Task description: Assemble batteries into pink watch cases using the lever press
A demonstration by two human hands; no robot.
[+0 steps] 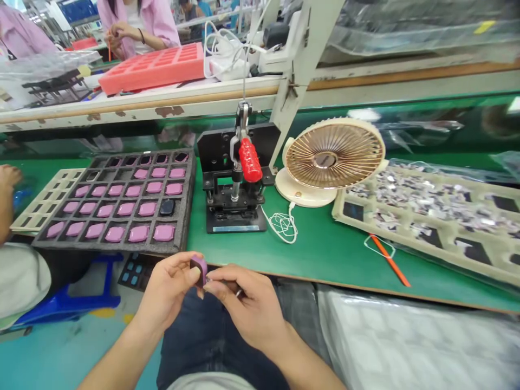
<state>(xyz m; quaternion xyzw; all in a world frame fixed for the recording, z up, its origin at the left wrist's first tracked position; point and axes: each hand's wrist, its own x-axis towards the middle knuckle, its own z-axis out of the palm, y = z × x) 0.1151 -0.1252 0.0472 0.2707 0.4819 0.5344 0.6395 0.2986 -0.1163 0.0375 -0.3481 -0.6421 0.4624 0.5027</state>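
Above my lap, at the table's front edge, my left hand (173,287) pinches a small purple watch-shaped case (199,265) with a dark face. My right hand (247,303) is closed at the case's right side, its thumb and index finger pressed together on something too small to make out. A dark foam tray (188,216) to the left holds rows of purple cases, with a few black pieces among them. Behind my hands stands a black press (235,221) with a red handle (250,160).
A fan (325,160) with a white cable stands right of the press. Further right lie an orange stick (392,262) and a cream tray (339,208) of small silvery pieces. A beige tray (49,197) and a person's hand (8,176) are at left.
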